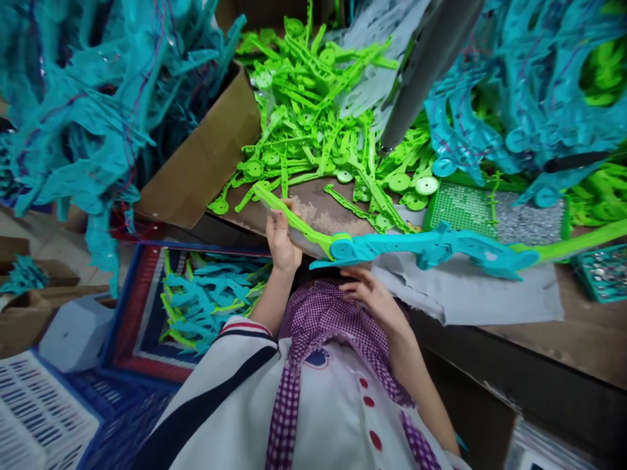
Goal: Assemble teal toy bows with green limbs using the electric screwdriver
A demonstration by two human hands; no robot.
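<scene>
L hand (283, 245) is clamped on one green strip (300, 227) of the blue-and-green plastic pc (406, 247) over the near edge of the tabletop (582, 339), R hand (375, 297) loosely spread just below, contact unclear; pc prob. light, stiff, slickish, best held mid-body w/ both.

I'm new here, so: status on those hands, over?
Left hand gripping blue-green assembly by green end. Right hand near it, seemingly open. Green parts heaped beyond.
</scene>
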